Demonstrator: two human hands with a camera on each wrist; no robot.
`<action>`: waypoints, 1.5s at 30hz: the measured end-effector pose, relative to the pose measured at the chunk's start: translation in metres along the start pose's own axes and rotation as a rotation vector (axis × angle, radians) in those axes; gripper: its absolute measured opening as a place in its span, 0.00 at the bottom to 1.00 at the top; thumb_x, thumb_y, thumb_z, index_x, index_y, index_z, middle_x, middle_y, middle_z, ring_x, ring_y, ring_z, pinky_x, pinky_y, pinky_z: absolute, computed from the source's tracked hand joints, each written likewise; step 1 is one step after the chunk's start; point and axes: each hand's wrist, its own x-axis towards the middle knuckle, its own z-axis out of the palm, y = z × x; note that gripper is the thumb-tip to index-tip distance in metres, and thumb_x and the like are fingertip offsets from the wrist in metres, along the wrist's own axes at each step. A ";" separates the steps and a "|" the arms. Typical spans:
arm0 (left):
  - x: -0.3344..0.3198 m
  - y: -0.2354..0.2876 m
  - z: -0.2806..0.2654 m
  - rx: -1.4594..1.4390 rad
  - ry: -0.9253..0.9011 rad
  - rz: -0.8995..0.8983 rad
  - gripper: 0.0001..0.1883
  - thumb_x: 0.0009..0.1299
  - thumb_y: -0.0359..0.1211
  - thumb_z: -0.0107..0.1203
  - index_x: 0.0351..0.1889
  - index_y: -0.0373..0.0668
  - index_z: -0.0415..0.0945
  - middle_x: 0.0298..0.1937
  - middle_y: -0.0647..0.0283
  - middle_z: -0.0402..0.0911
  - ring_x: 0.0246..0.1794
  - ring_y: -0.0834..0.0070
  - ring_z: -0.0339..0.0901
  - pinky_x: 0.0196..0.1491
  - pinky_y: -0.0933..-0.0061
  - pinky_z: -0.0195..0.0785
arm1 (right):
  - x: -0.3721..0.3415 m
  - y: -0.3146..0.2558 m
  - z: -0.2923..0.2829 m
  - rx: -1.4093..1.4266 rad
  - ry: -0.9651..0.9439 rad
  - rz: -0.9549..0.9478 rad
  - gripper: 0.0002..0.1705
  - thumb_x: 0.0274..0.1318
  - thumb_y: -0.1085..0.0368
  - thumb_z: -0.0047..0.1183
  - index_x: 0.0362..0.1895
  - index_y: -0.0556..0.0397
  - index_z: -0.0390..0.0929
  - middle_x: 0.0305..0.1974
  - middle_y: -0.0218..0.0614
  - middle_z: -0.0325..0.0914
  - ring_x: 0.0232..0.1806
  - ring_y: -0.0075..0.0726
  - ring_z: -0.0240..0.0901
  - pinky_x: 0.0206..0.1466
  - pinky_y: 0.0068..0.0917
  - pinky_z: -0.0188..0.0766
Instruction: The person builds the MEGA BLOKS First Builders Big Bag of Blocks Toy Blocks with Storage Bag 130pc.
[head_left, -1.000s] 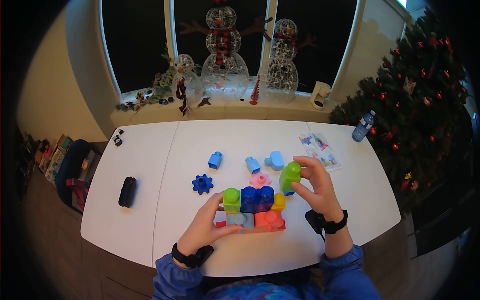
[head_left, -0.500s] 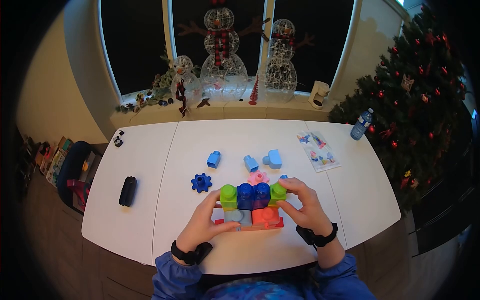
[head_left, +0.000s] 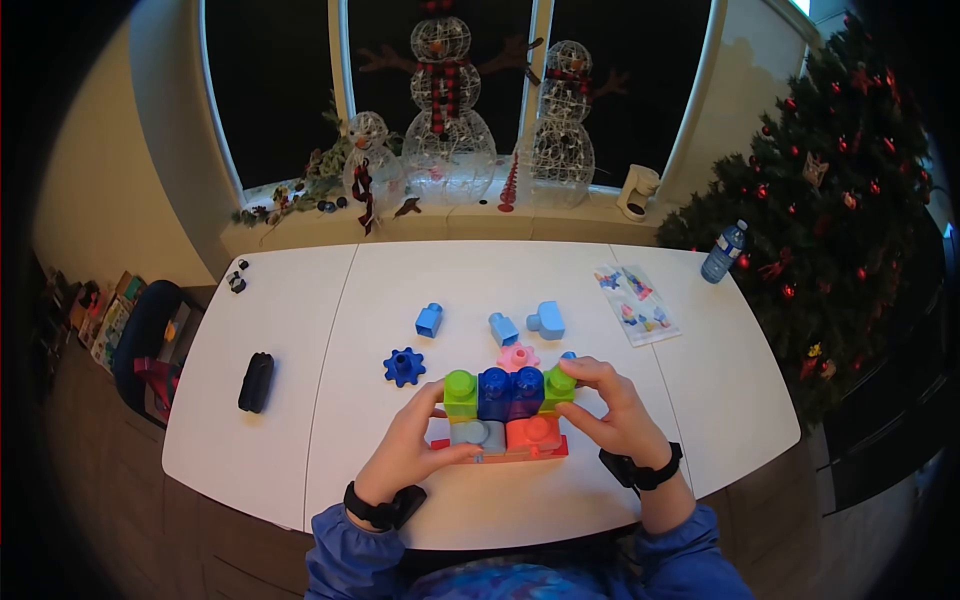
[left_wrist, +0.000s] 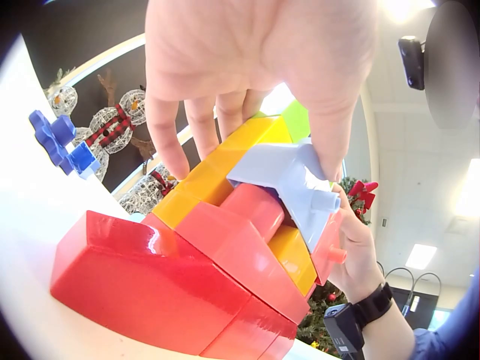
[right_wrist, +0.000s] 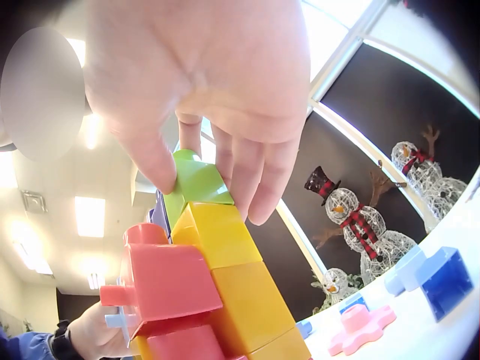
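Note:
A structure of toy building blocks stands on the white table (head_left: 390,280). Its top row has two dark blue blocks (head_left: 510,395) between a green block (head_left: 460,394) on the left and another green block (right_wrist: 199,186) on the right. Yellow blocks (right_wrist: 225,232), a grey block (head_left: 474,434) and a coral block (head_left: 532,432) sit below, over a red base (left_wrist: 150,277). My left hand (head_left: 412,440) grips the left side, thumb by the grey block and fingers behind. With thumb and fingers, my right hand (head_left: 618,415) pinches the right green block, seated on yellow.
Beyond the structure lie a pink gear (head_left: 517,357), a dark blue gear (head_left: 404,367) and light blue blocks (head_left: 546,319). A picture sheet (head_left: 640,305) and a water bottle (head_left: 724,252) are at the right. A black case (head_left: 257,382) lies at the left.
My right hand has brought the green block left and down onto the right end of the top row, over the yellow block. My left hand keeps its grip on the structure.

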 end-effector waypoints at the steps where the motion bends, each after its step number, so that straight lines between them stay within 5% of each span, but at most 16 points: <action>1: 0.000 0.000 0.000 -0.002 0.003 0.000 0.44 0.58 0.36 0.81 0.71 0.39 0.69 0.58 0.59 0.78 0.58 0.64 0.79 0.61 0.63 0.75 | 0.000 0.000 -0.001 0.008 -0.006 0.007 0.27 0.63 0.73 0.64 0.66 0.53 0.74 0.57 0.45 0.81 0.54 0.42 0.82 0.58 0.34 0.78; 9: 0.008 0.004 -0.020 -0.027 -0.132 0.020 0.43 0.63 0.37 0.77 0.74 0.40 0.66 0.66 0.55 0.73 0.67 0.64 0.73 0.68 0.60 0.68 | 0.018 0.013 -0.029 0.008 -0.026 0.286 0.21 0.70 0.65 0.58 0.65 0.52 0.77 0.56 0.41 0.83 0.52 0.41 0.84 0.52 0.33 0.79; 13: 0.049 -0.017 -0.037 -0.133 0.085 -0.079 0.34 0.70 0.41 0.66 0.72 0.38 0.69 0.65 0.52 0.75 0.67 0.59 0.73 0.66 0.61 0.69 | 0.016 0.026 -0.027 -0.334 -0.080 0.326 0.19 0.68 0.63 0.61 0.60 0.53 0.79 0.52 0.41 0.83 0.47 0.45 0.84 0.49 0.35 0.79; 19: 0.120 -0.091 -0.031 0.779 0.202 -0.080 0.24 0.68 0.42 0.68 0.53 0.34 0.80 0.50 0.46 0.81 0.51 0.48 0.79 0.55 0.56 0.76 | 0.005 0.048 -0.013 -0.558 -0.124 0.290 0.15 0.62 0.63 0.63 0.51 0.54 0.81 0.48 0.42 0.81 0.47 0.52 0.81 0.49 0.41 0.79; 25: 0.143 -0.124 -0.033 0.972 0.047 -0.199 0.19 0.64 0.41 0.69 0.40 0.32 0.83 0.41 0.46 0.82 0.42 0.49 0.82 0.49 0.54 0.78 | -0.003 0.068 -0.013 -0.535 -0.169 0.290 0.13 0.57 0.66 0.64 0.46 0.54 0.81 0.47 0.43 0.80 0.48 0.54 0.79 0.51 0.43 0.79; 28: 0.140 -0.112 -0.038 0.958 -0.066 -0.182 0.16 0.64 0.39 0.68 0.37 0.32 0.83 0.41 0.46 0.83 0.38 0.49 0.82 0.47 0.55 0.79 | -0.003 0.065 -0.012 -0.601 -0.193 0.248 0.12 0.57 0.67 0.64 0.45 0.53 0.82 0.46 0.42 0.80 0.49 0.53 0.78 0.52 0.44 0.78; 31: 0.132 -0.065 -0.043 0.717 0.072 -0.111 0.13 0.64 0.33 0.67 0.41 0.32 0.82 0.42 0.49 0.83 0.39 0.56 0.84 0.46 0.59 0.80 | -0.006 0.070 -0.013 -0.588 -0.211 0.243 0.12 0.57 0.66 0.64 0.45 0.53 0.82 0.45 0.41 0.80 0.49 0.52 0.77 0.52 0.43 0.78; 37: 0.077 0.028 -0.035 -0.435 0.075 0.018 0.20 0.74 0.27 0.61 0.62 0.37 0.71 0.56 0.64 0.79 0.57 0.77 0.77 0.63 0.72 0.69 | -0.008 0.069 -0.011 -0.599 -0.199 0.223 0.12 0.57 0.65 0.64 0.44 0.54 0.82 0.46 0.39 0.79 0.50 0.50 0.76 0.52 0.42 0.78; 45: 0.051 0.032 -0.014 -0.168 0.035 0.157 0.22 0.65 0.23 0.69 0.56 0.36 0.76 0.53 0.61 0.80 0.57 0.72 0.78 0.64 0.69 0.69 | -0.008 0.066 -0.011 -0.617 -0.219 0.248 0.11 0.58 0.64 0.64 0.44 0.53 0.83 0.45 0.38 0.78 0.51 0.48 0.76 0.52 0.41 0.78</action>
